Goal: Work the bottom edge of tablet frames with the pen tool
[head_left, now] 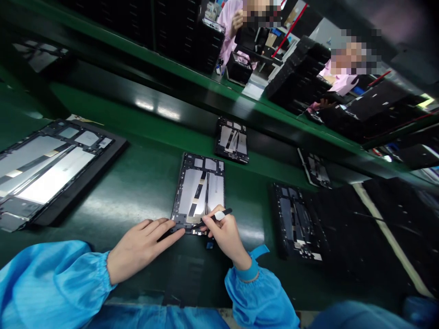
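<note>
An open tablet housing (198, 194) with silver foil panels and black strips lies on the green bench, directly in front of me. My left hand (144, 246) rests flat, its fingertips on the housing's near edge. My right hand (224, 235) grips black tweezers (214, 218) with a white grip band, and their tips reach the housing's near lower edge. The exact point under the tips is hidden by my fingers. Both of my forearms are in blue sleeves with elastic cuffs.
More open tablet housings lie on the green bench at left (48, 171), far centre (232, 140) and right (297, 224). A black mat (360, 219) lies at right. Beyond a raised green rail, two people in pink smocks (229, 27) work among black stacks (298, 68).
</note>
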The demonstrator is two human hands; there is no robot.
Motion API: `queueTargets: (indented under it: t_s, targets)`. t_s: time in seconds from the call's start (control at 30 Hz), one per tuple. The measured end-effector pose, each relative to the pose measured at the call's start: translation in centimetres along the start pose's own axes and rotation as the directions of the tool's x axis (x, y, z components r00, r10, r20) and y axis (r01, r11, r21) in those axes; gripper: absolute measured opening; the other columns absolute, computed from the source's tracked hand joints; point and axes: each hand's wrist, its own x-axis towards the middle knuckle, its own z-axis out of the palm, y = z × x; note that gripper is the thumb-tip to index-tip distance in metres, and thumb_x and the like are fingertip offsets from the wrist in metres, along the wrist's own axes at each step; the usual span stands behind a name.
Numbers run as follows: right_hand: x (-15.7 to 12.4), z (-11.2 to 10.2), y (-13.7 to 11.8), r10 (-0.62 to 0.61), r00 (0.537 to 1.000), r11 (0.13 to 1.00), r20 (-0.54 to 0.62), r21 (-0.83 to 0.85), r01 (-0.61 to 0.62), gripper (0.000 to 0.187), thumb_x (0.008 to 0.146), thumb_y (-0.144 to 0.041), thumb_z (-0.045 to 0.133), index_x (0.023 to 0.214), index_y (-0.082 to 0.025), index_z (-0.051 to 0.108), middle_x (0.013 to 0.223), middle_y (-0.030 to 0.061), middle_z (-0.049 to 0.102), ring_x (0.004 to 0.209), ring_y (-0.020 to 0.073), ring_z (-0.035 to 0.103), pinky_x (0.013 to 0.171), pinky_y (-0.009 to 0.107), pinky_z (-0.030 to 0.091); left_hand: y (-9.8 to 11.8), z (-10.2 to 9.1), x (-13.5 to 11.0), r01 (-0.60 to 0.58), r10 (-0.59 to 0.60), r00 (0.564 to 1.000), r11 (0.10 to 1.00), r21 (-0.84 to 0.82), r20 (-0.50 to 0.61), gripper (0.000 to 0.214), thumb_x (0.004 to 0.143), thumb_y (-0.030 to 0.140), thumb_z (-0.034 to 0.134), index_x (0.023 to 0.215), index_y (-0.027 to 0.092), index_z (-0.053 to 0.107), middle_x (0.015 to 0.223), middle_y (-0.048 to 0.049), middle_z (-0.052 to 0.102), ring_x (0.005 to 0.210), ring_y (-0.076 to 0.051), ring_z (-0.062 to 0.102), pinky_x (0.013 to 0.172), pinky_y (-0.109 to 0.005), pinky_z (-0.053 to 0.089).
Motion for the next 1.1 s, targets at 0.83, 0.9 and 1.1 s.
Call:
queueTargets:
  t_s: [0.83,0.9,1.1]
  targets:
    - [15.4,4.4,-0.7,-0.353,0.844,0.91,-0.403,0.063,0.411,0.044,0.097,-0.051,0.048,0.117,-0.016,0.067,0.087,0.0061,0.077,0.078,0.0206,0.074,0.079,0.034,0.059,-11.0,2.9,6.6,0.482,-0.486,0.874,0.871,0.094,0.021,0.037,0.1,0.019,0.044,0.131,0.019,0.065,0.12,-0.0143,0.069,0.105,-0.032,0.059,0.079,-0.042,0.047]
    - [16.7,2.1,-0.8,-0.373,0.774,0.911,-0.511,-0.041,0.411,0.046,0.1,-0.049,0.042,0.123,-0.014,0.061,0.077,0.0036,0.075,0.07,0.0191,0.074,0.074,0.032,0.059,-14.9,4.1,9.4,0.567,-0.567,0.823,0.819,0.089,-0.02,0.04,0.098,0.013,0.043,0.132,0.021,0.063,0.129,-0.0158,0.066,0.116,-0.034,0.056,0.085,-0.044,0.047]
    - [17.2,-6.0,0.3,-0.361,0.623,0.926,-0.694,-0.185,0.33,0.031,0.097,-0.031,0.044,0.121,-0.015,0.054,0.11,0.0174,0.075,0.106,0.0241,0.072,0.078,0.027,0.054,-19.9,6.4,14.8,0.67,-0.668,0.737,0.742,-0.014,-0.102,0.038,0.101,0.018,0.052,0.139,0.015,0.055,0.144,-0.0178,0.053,0.132,-0.035,0.049,0.107,-0.056,0.04]
